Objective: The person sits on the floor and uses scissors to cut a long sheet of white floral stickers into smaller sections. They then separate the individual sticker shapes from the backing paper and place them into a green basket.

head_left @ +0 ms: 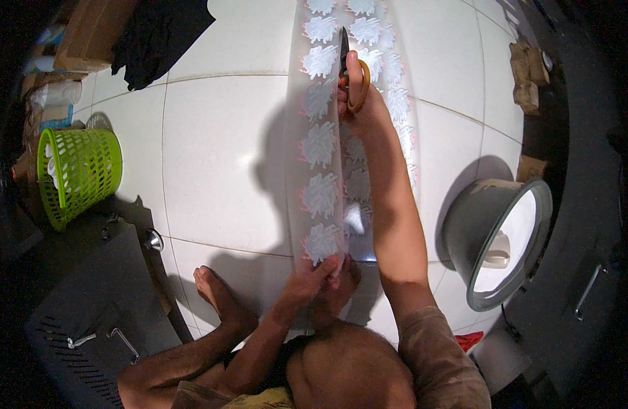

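Note:
A long see-through plastic sheet (320,155) printed with rows of silvery-white shapes with reddish edges runs away from me over the floor. At its near end my left hand (314,279) is closed, pinching the edge between thumb and fingers. My right arm reaches far forward along the sheet. In my right hand (355,92) is a pair of scissors (363,87) with orange-brown handle loops, the dark blades pointing away from me at the sheet. The blades look nearly closed. Some of the right fingers are hidden behind the handle and the sheet.
White floor tiles (225,163) surround the sheet. To the left are a green perforated basket (89,170) and a dark cabinet (102,293); black cloth (160,41) lies far left. A grey tub (464,232) with a white inside stands at right. My bare foot (215,290) rests near the sheet.

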### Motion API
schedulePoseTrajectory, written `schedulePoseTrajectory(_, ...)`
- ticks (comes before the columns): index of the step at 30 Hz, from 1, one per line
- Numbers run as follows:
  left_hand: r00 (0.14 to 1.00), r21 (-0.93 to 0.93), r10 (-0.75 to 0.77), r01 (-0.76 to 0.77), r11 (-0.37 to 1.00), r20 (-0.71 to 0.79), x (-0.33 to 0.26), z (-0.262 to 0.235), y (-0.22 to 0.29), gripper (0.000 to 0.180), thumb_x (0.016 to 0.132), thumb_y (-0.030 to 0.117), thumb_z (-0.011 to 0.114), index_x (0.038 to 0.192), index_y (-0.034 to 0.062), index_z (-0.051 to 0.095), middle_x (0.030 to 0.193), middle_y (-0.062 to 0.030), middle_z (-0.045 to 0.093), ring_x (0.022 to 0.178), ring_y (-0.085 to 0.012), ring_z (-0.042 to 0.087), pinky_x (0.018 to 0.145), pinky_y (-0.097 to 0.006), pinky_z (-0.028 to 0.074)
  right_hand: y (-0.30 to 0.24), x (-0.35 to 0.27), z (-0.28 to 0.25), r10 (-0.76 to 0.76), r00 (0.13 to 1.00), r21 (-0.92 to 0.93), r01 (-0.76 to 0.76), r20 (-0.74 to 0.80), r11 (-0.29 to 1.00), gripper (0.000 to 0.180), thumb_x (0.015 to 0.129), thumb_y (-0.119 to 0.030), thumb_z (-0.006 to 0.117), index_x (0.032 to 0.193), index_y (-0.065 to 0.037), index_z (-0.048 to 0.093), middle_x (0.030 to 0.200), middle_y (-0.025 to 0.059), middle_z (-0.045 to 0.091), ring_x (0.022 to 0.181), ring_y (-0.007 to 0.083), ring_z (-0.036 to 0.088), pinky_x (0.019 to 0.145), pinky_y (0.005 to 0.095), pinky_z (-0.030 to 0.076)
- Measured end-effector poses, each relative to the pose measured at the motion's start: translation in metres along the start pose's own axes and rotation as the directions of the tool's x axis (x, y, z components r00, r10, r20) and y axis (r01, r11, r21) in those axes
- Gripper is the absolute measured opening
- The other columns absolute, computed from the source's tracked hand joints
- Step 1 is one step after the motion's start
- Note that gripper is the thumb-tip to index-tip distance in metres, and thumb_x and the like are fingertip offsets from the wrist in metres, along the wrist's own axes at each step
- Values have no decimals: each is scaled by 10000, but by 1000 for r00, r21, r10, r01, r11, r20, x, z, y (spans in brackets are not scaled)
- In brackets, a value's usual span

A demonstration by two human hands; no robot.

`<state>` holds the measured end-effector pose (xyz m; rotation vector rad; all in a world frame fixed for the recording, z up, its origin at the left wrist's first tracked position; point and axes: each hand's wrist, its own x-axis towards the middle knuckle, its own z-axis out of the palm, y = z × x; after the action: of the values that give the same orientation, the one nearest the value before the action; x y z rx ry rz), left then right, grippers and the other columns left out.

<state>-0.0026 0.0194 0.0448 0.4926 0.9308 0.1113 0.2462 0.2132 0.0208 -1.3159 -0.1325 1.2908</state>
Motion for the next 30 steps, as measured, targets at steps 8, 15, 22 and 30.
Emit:
schedulePoseTrajectory(8,999,10,-22,22,1000,-39,-5,7,8,251,1009,299,647,1051,64,568,781,-4,580,688,-118,578,627,-274,496,-3,18,-3,19,1000,-48,-19,0,999,620,837,-765,615,736,-162,507,616,-57,445,514,59,389,480,197,340)
schedulePoseTrajectory(15,1000,-88,1,-3,996,-13,-3,6,-1,228,1009,278,646,1022,70,555,762,-11,576,664,-120,583,623,-277,500,-6,32,-6,11,999,-88,-6,52,996,634,849,-782,582,725,-164,511,619,-70,442,535,38,391,494,183,331)
schedulePoseTrajectory(22,1000,-105,-10,11,994,1,-2,5,-6,183,1008,230,636,1031,70,551,761,-14,571,654,-118,579,596,-277,496,-8,55,-5,-12,993,-17,14,115,1000,625,883,-758,558,804,-140,506,673,-26,444,550,95,382,522,252,300)
schedulePoseTrajectory(30,997,-65,-79,77,995,-19,-4,4,-5,158,1016,191,614,1078,60,553,768,-14,575,649,-117,587,592,-276,505,-13,81,1,9,999,-30,-8,34,1000,635,857,-747,612,763,-124,533,607,-49,443,498,55,402,449,199,328)
